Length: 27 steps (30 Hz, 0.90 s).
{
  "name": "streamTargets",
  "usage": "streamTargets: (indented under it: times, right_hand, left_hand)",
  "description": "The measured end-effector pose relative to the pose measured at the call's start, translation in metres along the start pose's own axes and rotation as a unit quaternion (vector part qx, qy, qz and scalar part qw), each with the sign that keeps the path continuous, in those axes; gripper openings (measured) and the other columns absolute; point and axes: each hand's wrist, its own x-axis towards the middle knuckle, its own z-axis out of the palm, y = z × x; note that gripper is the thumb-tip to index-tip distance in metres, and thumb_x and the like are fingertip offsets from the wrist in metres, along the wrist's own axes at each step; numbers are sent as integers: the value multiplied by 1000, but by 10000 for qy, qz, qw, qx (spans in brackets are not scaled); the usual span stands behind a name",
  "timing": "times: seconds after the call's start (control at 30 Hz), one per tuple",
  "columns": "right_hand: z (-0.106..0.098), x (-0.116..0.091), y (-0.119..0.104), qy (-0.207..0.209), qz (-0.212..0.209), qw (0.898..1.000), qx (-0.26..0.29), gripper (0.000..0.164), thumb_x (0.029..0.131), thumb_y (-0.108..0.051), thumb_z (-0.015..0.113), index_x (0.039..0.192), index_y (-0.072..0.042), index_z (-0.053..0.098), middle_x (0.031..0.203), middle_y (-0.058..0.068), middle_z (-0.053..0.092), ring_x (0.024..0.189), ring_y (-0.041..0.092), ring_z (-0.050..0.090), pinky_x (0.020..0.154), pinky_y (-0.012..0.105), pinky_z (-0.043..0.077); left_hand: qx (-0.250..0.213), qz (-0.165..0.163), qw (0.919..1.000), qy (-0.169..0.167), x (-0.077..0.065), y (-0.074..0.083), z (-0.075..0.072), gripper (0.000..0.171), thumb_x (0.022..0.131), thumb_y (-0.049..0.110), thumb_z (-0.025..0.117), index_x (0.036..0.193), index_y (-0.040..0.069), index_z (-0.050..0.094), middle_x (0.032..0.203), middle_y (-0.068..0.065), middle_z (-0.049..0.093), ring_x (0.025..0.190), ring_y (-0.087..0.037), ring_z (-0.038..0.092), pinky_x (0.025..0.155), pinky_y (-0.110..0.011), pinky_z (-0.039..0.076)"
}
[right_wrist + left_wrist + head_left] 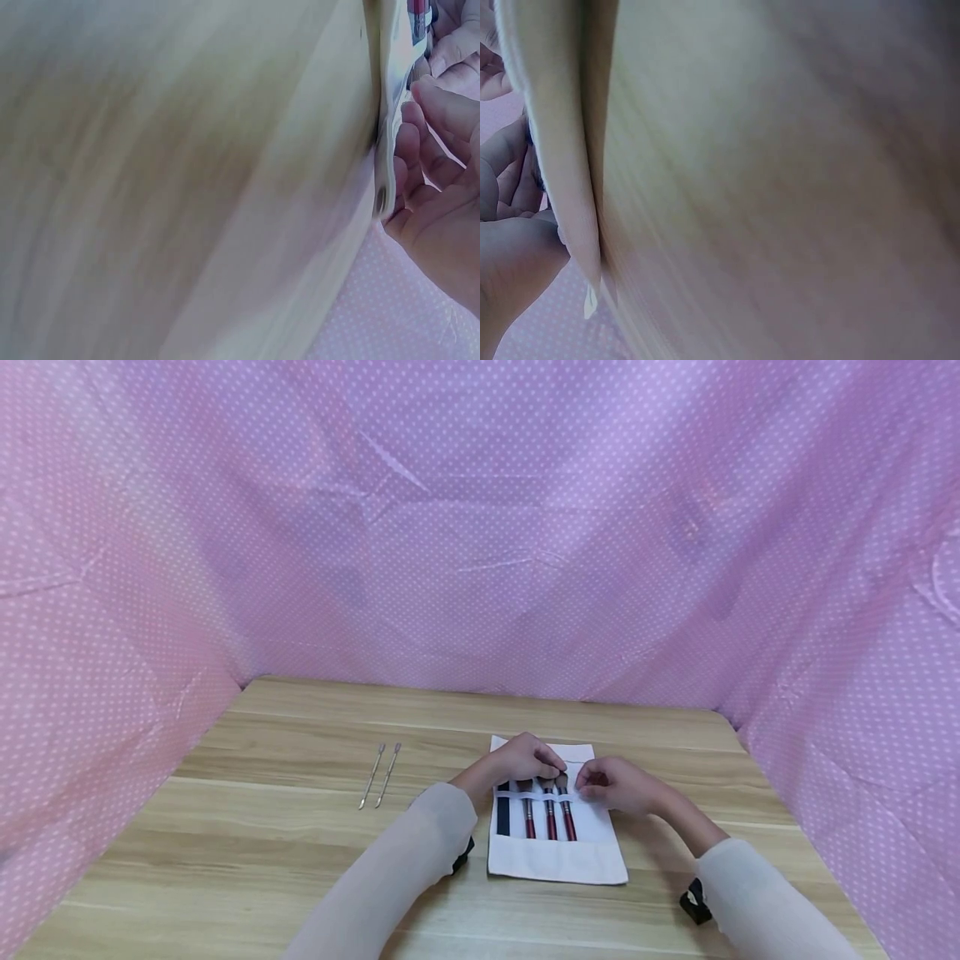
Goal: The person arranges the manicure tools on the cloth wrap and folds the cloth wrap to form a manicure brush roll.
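Observation:
A white fabric brush roll lies unfolded on the table, with a few red-handled makeup brushes under its white elastic band. My left hand reaches over the top of the roll, thumb and fingertips pinching the dark head of the rightmost brush. From the right side, my right hand has its thumb and forefinger together at the band's right end, beside that brush. In the right wrist view the curled fingers are at the roll's edge. The left wrist view shows mostly the roll's edge and tabletop.
Two thin metal double-ended tools lie side by side on the wooden table, left of the roll. A black strip sits along the roll's left side. Pink dotted cloth hangs around the table's back and sides.

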Motion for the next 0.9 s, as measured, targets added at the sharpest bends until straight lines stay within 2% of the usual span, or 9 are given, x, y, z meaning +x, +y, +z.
streamTargets:
  times: [0.17,0.4,0.57,0.67,0.8,0.9]
  right_hand:
    - [-4,-6,3,138,-25,9998,-145,5,97,-2,65,100,-3,70,90,1,68,81,9,57,71,25,50]
    - [-3,-12,8,200,-108,9989,-399,5,94,-5,72,99,-6,72,90,-3,69,81,7,58,72,25,51]
    - [3,-10,8,351,-558,9954,-700,10,92,-9,77,101,-6,75,93,-2,70,85,9,60,74,28,53]
    - [7,-9,10,443,-659,9933,-841,10,91,-9,78,101,-6,77,94,-2,70,85,10,60,74,29,53]
    - [11,-9,11,566,-618,9921,-929,8,90,-9,79,98,-9,79,92,-4,70,86,10,62,75,31,53]
    - [12,-9,11,646,-589,9913,-984,6,89,-8,78,95,-11,78,92,-6,71,87,8,62,77,31,53]
  left_hand:
    - [-106,43,9999,-20,1,-1,1,10,94,10,74,100,14,82,96,7,76,91,-6,64,94,-27,48]
    - [-85,67,9999,-9,2,-2,0,11,95,10,73,101,14,82,96,7,76,91,-7,63,93,-30,48]
    - [32,21,10000,46,2,-4,-1,11,96,13,73,100,17,82,97,9,76,91,-6,62,93,-29,47]
    - [45,12,10000,74,1,-4,-2,11,97,16,72,101,18,82,101,10,76,93,-6,62,94,-30,47]
    - [15,208,9997,113,0,-3,-4,14,99,17,69,105,17,81,106,9,76,100,-7,63,98,-31,48]
    - [119,453,9986,264,-2,-2,-8,16,99,17,67,108,15,81,110,7,76,108,-9,64,101,-32,48]
